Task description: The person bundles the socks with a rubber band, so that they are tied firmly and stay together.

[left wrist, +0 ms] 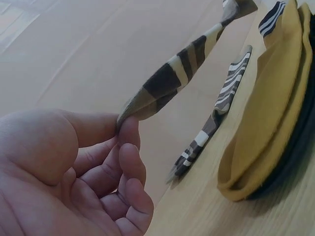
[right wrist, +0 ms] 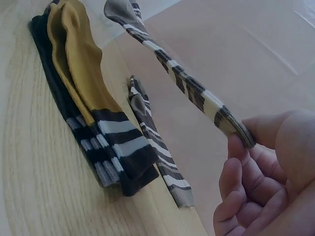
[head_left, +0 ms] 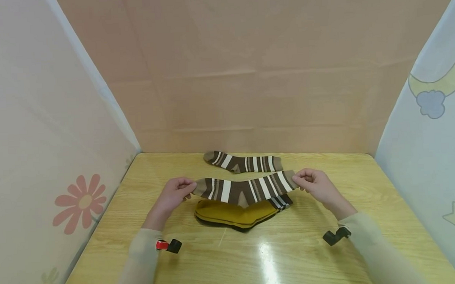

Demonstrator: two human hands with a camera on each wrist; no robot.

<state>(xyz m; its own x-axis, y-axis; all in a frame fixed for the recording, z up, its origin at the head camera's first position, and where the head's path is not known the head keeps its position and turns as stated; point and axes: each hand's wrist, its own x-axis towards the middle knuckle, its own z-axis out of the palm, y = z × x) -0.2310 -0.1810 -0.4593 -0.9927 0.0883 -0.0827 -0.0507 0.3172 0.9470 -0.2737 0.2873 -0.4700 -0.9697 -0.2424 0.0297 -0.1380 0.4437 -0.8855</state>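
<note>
Sock (head_left: 233, 191) spans left hand (head_left: 174, 192), right hand (head_left: 318, 184); twin (head_left: 247, 164) near far table edge (head_left: 319, 156)

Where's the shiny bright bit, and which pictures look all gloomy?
Head view: a white glare streak on the table, near the picture's bottom edge, probably a light's reflection; left wrist view: gloomier and greyish, even around the left hand; right wrist view: dim and greyish too, around the right hand.
</note>
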